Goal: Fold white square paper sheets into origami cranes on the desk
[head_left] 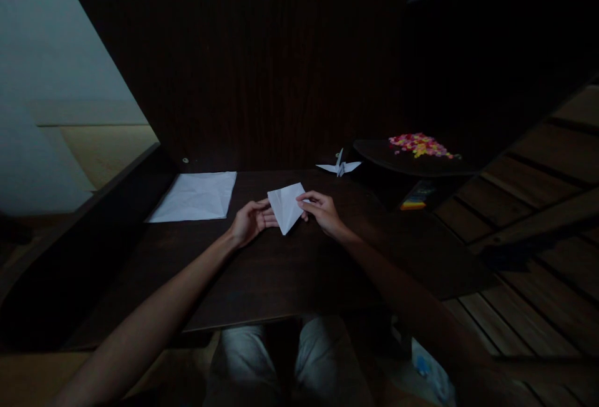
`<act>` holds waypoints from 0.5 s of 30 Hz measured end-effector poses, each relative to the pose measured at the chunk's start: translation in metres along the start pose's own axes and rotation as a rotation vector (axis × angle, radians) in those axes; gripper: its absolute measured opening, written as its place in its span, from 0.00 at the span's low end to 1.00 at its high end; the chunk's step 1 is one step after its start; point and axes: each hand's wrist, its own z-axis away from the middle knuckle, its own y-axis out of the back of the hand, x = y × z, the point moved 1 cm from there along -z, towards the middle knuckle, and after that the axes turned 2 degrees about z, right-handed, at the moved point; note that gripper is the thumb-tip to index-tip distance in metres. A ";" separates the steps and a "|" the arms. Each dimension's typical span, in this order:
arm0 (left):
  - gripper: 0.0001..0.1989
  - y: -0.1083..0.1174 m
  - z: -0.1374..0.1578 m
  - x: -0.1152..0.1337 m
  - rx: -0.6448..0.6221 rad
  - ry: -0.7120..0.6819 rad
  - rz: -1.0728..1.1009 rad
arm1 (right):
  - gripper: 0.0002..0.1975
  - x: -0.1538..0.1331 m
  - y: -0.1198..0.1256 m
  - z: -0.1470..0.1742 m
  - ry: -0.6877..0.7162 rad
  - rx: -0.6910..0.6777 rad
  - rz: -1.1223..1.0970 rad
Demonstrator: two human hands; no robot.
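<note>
The left hand (249, 222), fingers extended, supported the white, kite-shaped folded paper (286, 208); the right hand (322, 211) pinched its three o'clock corner. Neat creasing needed aligned edges.

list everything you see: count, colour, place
desk: one, dark, centre
panel: one, dark, behind desk
shelf: one, dark, right
wall: one, pale, left
folded paper: one, white, centre
paper pile: one, white, desk's left
paper crane: one, white, desk's back
small pieces: many, multicoloured, on shelf
dim item: one, yellow, below shelf
slats: several, brown, right
blurry item: one, blue-white, lower right
trouser legs: two, pale, below desk
left fingers: several, by folded paper
right fingers: several, holding folded paper
</note>
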 end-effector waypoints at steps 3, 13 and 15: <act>0.19 -0.001 0.000 -0.001 0.077 -0.011 -0.051 | 0.15 0.002 0.000 0.000 -0.020 -0.016 0.014; 0.27 -0.004 0.001 -0.005 0.132 -0.088 -0.242 | 0.17 0.005 -0.004 0.001 -0.021 -0.091 0.018; 0.27 -0.004 0.001 -0.006 0.111 -0.091 -0.292 | 0.19 0.005 -0.007 0.003 -0.021 -0.121 -0.003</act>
